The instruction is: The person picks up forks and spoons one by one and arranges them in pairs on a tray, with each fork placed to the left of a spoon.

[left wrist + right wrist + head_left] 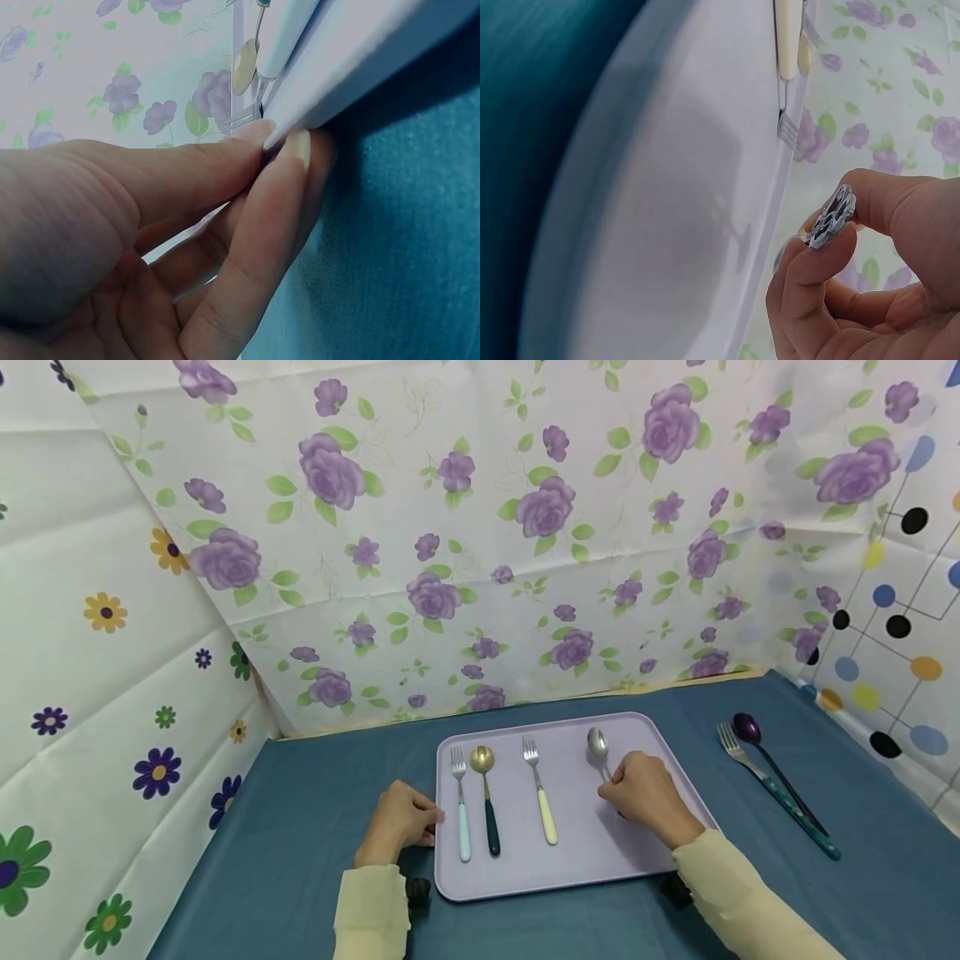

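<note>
A lilac tray (517, 875) lies on the blue cloth, and my left hand (399, 818) pinches its left edge between thumb and fingers. Over the tray's right part, my right hand (647, 789) grips a silver spoon (597, 742) with its bowl pointing away from me. The right wrist view shows the spoon's openwork handle end (832, 217) between thumb and fingers, its shadow falling on the tray. Side by side on the tray lie a fork with a pale blue handle (464, 835), a gold spoon with a dark green handle (491, 828) and a fork with a cream-yellow handle (546, 817).
Right of the tray, a green-handled fork (798, 818) and a dark purple spoon (747, 727) lie crossed on the blue tablecloth (300, 852). Flower-printed sheets (465, 543) stand behind and at the left; a dotted sheet (900, 627) stands at the right.
</note>
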`<state>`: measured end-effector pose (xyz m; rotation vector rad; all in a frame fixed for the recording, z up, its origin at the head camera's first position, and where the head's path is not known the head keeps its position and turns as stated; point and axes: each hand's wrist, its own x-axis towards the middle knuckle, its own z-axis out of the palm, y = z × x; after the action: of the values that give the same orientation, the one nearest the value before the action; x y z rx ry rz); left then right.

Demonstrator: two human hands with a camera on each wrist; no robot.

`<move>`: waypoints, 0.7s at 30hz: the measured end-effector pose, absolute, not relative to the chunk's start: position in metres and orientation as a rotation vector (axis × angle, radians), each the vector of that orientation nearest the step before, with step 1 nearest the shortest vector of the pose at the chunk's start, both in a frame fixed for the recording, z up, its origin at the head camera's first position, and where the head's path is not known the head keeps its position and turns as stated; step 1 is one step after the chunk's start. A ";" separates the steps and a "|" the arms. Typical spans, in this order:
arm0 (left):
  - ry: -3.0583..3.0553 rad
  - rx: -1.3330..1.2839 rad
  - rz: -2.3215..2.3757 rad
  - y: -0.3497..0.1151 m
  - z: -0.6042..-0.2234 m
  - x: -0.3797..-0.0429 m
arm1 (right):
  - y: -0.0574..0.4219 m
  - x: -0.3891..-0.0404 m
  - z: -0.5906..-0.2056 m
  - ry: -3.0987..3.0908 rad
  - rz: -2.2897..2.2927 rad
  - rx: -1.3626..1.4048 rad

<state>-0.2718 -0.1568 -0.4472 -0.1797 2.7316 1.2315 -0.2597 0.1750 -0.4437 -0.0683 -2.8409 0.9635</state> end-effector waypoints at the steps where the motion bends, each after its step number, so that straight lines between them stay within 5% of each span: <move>1: 2.732 -0.177 1.230 -0.157 -0.447 -0.271 | 0.173 -0.260 -0.444 -2.838 0.964 -0.069; 21: 2.729 -0.157 1.248 -0.160 -0.447 -0.272 | 0.152 -0.264 -0.451 -2.833 0.986 -0.051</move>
<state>-0.2716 -0.1595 -0.4475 -0.1573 2.7292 1.2478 -0.2635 0.1520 -0.4514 -0.0514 -2.8327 0.9857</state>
